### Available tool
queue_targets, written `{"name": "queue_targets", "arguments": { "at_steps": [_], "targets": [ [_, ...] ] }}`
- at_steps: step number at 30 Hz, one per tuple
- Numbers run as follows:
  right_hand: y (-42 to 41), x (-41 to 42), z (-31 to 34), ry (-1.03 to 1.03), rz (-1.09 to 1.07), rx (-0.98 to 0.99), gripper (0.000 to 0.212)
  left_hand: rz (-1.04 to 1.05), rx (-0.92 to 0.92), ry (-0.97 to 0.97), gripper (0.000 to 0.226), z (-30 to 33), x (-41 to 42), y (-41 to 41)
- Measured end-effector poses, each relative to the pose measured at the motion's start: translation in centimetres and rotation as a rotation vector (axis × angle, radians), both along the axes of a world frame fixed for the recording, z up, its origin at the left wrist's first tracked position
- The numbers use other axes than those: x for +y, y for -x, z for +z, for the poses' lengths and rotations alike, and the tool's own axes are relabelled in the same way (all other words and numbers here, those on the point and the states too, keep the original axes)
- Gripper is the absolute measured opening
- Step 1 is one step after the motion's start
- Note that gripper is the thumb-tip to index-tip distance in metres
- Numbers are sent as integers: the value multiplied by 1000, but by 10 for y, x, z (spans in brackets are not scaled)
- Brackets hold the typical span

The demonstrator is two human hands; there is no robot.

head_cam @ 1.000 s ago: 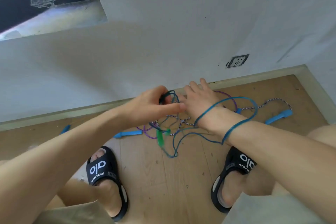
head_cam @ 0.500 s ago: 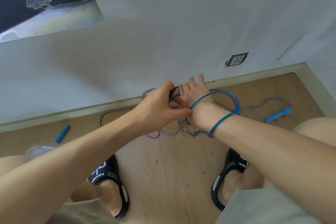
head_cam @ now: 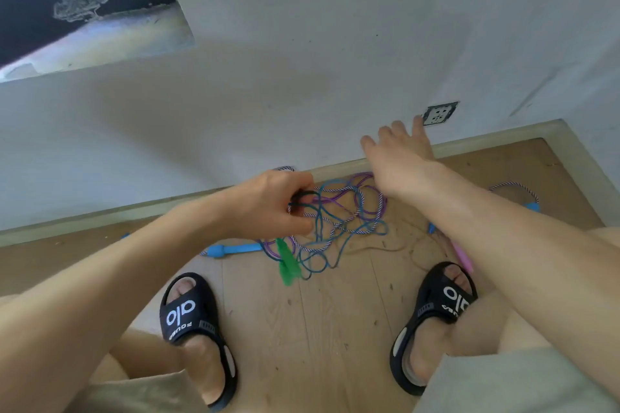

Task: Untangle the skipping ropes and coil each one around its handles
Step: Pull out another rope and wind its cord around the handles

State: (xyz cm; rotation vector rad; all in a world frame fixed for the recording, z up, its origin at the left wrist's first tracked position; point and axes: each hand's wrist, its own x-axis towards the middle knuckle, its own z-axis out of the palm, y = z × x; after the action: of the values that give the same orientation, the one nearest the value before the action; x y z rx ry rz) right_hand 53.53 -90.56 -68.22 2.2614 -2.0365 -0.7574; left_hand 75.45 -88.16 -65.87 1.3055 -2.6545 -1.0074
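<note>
A tangle of skipping ropes [head_cam: 339, 218] lies on the wooden floor by the wall: a teal cord, a purple cord and a striped braided cord. My left hand [head_cam: 275, 204] pinches dark loops of the teal cord just above the tangle's left side. A green handle [head_cam: 287, 261] hangs blurred below that hand. My right hand [head_cam: 399, 154] is raised above the tangle's right side, fingers spread, holding nothing. A light blue handle [head_cam: 231, 250] lies left of the tangle. A pink handle [head_cam: 463, 255] shows beside my right forearm.
My two feet in black slides [head_cam: 194, 322] [head_cam: 439, 308] stand apart on the floor, with bare boards between them. A wall with a skirting board [head_cam: 486, 141] runs close behind the ropes, with a socket [head_cam: 437, 114] on it. Another blue handle [head_cam: 533, 206] lies far right.
The blue loop that circled my right wrist has come off. My right hand has lifted up and to the right, open. The left hand stays pinched on the cord and the green handle swings below.
</note>
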Motion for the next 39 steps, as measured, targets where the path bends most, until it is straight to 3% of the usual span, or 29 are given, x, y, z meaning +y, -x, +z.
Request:
{"name": "queue_targets", "arguments": {
  "at_steps": [2,3,5,7,9,12,16,18,20,22,24,26,28,31,39],
  "targets": [
    [4,-3,5,26,25,-152,62,-7,34,42,25,8,-4,-1],
    [-1,-2,8,20,35,-365,62,-10,52,75,27,13,-5,0],
    [-23,6,17,-148,-78,-992,59,-4,80,120,30,19,-8,0],
    [-44,18,23,-373,-306,-1547,39,28,108,129,33,22,-10,-2],
    [-54,24,23,-518,-460,-1736,35,92,98,157,25,21,-14,-7],
    [-49,27,22,-396,-408,-1623,33,142,25,169,31,13,-20,-17],
    [-14,4,18,14,-208,-1072,31,169,-239,74,42,2,-24,-34],
    [6,-5,10,41,-177,-757,38,182,-278,54,42,1,-24,-38],
    [10,-3,3,-32,-169,-599,42,176,-262,46,42,2,-22,-35],
    [-8,10,4,-173,-223,-811,38,169,-230,37,41,2,-18,-29],
    [-35,24,11,-392,-405,-1288,42,139,-187,55,38,3,-14,-22],
    [-54,34,12,-510,-474,-1573,43,88,-128,62,32,4,-10,-16],
    [-58,36,8,-428,-408,-1609,33,71,-84,58,29,3,-8,-14],
    [-42,23,8,-305,-356,-1499,26,99,-101,42,38,1,-12,-19],
    [-19,10,16,-419,-334,-1458,24,85,-154,-32,34,5,-18,-30]
  ]
}}
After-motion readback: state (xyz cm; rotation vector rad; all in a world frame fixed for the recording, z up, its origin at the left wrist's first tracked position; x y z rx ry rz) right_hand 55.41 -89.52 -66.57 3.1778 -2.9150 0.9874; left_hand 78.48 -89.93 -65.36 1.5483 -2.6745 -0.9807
